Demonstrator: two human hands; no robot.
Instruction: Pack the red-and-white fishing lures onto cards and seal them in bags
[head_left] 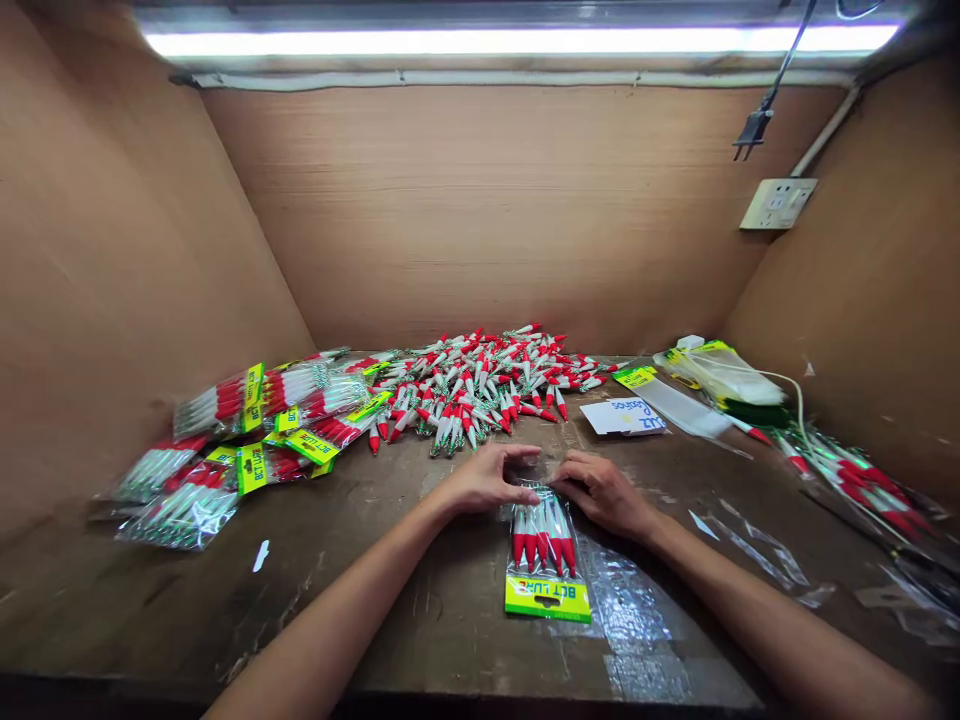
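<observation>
A clear packet of red-and-white fishing lures [541,535] lies flat in front of me, its yellow-green "BCT LURE" header [547,598] towards me. Several lures are lined up inside, red tips pointing at the header. At the packet's far end, my left hand [491,480] has thumb and fingers apart, the thumb resting by its left corner. My right hand [604,492] is closed, with bent fingers pinching the far right corner of the packet. The fingertips partly hide that edge.
Loose lures [480,385] are heaped against the back wall. Filled packets [300,400] are piled on the left. Empty bags [739,375], a handwritten card [622,416] and more lures [862,480] lie right. A plug [754,130] hangs above; plastic scraps [761,545] litter the table.
</observation>
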